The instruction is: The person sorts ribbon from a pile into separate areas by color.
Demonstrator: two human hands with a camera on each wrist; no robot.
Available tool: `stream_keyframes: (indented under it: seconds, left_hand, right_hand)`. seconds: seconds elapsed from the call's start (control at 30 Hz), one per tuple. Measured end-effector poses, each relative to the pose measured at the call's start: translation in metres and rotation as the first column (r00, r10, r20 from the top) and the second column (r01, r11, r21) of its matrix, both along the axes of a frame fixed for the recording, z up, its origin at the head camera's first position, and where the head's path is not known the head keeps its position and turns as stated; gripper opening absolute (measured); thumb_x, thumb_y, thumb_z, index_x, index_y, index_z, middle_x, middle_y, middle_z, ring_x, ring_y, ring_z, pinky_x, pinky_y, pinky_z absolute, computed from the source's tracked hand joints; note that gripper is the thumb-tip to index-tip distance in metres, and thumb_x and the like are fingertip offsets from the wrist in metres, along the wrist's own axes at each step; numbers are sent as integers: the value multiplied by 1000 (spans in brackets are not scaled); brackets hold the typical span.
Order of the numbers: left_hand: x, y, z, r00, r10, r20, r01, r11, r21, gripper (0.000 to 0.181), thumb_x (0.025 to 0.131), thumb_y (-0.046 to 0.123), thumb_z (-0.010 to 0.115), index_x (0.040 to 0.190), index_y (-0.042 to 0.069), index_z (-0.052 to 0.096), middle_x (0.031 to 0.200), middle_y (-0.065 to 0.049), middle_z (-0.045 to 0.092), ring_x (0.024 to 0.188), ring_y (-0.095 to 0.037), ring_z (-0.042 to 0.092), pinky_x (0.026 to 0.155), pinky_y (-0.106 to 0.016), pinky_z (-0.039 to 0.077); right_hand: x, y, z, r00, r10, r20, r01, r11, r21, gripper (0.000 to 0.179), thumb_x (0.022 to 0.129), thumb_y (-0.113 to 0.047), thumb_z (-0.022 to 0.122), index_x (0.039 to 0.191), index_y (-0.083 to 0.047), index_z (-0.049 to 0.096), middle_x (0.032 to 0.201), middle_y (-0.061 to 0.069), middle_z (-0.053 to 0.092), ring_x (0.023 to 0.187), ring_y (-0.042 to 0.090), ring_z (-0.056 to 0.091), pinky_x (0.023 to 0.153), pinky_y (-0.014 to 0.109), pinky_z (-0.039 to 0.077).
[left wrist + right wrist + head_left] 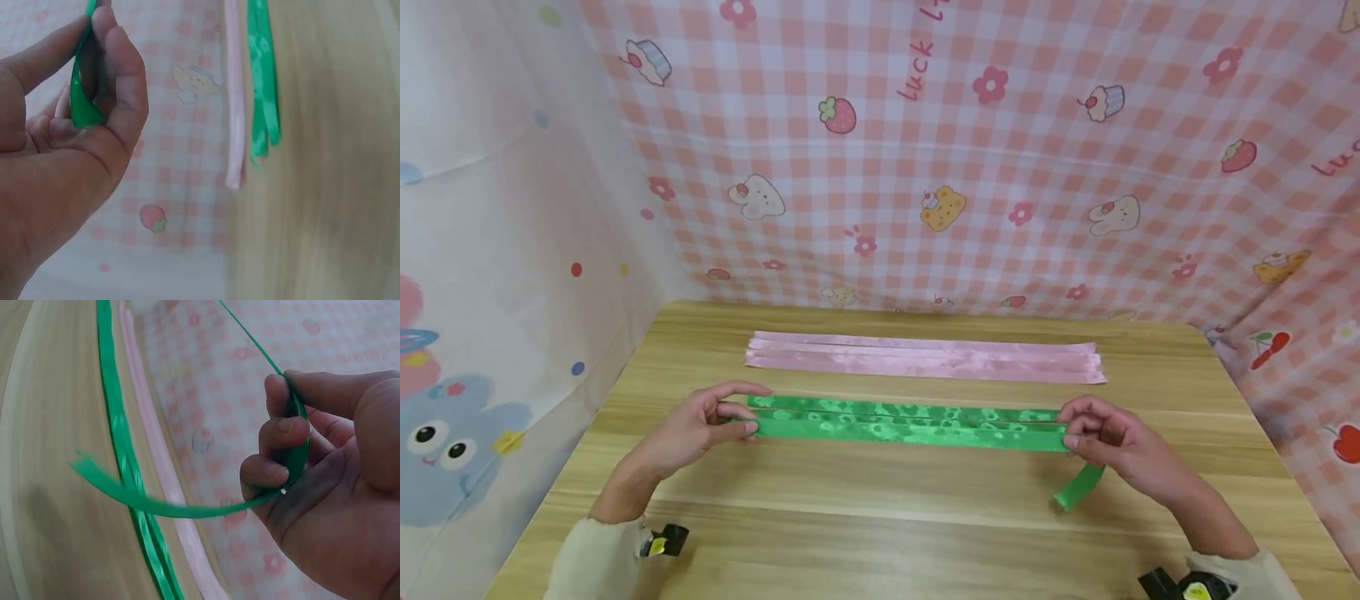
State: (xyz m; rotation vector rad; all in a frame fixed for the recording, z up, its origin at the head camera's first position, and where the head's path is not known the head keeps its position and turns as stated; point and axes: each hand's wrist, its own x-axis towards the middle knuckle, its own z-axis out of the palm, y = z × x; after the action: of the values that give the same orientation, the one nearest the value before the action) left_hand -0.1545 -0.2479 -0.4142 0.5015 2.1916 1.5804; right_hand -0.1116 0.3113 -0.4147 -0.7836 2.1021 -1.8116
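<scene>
A green ribbon (910, 435) is stretched taut between my two hands, lifted off the table. My left hand (696, 429) pinches its left part between thumb and fingers; in the left wrist view a short end of the ribbon (82, 103) lies inside the palm. At the other side my right hand (1112, 440) pinches it too, and a loose tail (162, 507) curls out below the fingers. Just behind the held ribbon, other green ribbons (880, 408) lie flat and nearly parallel on the table. In the left wrist view, two of their ends (267, 125) show side by side.
Farther back, several pink ribbons (925, 360) lie side by side on the wooden table (880, 533). A pink checked cloth (880, 167) hangs behind the table's back edge, and a white printed curtain (512, 233) hangs at the left.
</scene>
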Motion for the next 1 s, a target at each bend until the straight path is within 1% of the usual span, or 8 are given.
stream_keyframes:
  seconds: [0.13,0.27,0.37,0.53,0.7,0.8,0.9,1.0]
  left_hand:
    - [-1,-8,-5,999,40,0,-40,999,-19,49,94,9,67,138,-2,48,100,-8,75,93,-30,71,83,-28,53]
    - [-2,-13,-11,997,77,8,-77,996,-54,50,93,12,69,136,-3,49,97,-7,75,93,-28,71,81,-28,49]
    - [-3,-16,-16,994,108,24,-106,990,-91,53,91,14,71,136,-4,49,97,-9,75,93,-29,70,83,-30,47]
    - [-5,-21,-26,987,143,77,-136,987,-91,53,91,9,71,135,-9,47,95,-10,75,91,-27,70,84,-30,50]
    - [-6,-25,-33,983,132,128,-126,991,-49,50,94,5,66,135,-12,43,96,-9,74,88,-22,71,81,-33,57]
    - [-6,-25,-36,978,160,136,-154,987,-54,50,92,5,68,133,-14,44,95,-11,74,87,-20,71,80,-34,58]
    - [-6,-25,-40,967,215,138,-203,975,-96,50,90,5,71,130,-12,46,94,-11,73,85,-18,70,79,-31,57]
    - [-6,-25,-43,956,258,139,-240,961,-138,47,92,4,68,131,-11,46,93,-11,73,83,-19,69,77,-30,57]
  right_hand:
    - [1,16,-5,993,-121,-11,122,986,117,21,99,6,50,115,-8,56,90,-1,62,76,9,56,60,30,46]
    - [1,29,-13,972,-235,-34,236,943,234,13,99,-1,56,110,-8,57,87,0,62,73,11,55,57,31,44]
    - [1,38,-20,956,-288,-48,290,913,287,11,98,-2,58,109,-3,57,88,-1,63,75,10,58,60,28,47]
    - [2,49,-31,934,-349,-79,354,867,351,20,94,-1,64,109,8,55,87,-1,66,79,7,62,67,23,52]
    - [3,55,-41,912,-403,-83,400,821,407,23,92,-4,68,109,6,57,87,2,67,77,8,62,64,24,51]
    - [2,59,-46,897,-435,-81,424,793,437,24,92,-6,69,110,4,58,89,3,67,77,5,61,64,23,51]
    - [2,62,-51,885,-462,-65,439,778,450,24,92,-6,69,111,4,57,88,2,67,76,3,60,61,23,49]
    - [3,65,-54,877,-480,-32,443,780,442,24,93,-5,68,111,5,56,84,0,65,70,3,56,56,25,47]
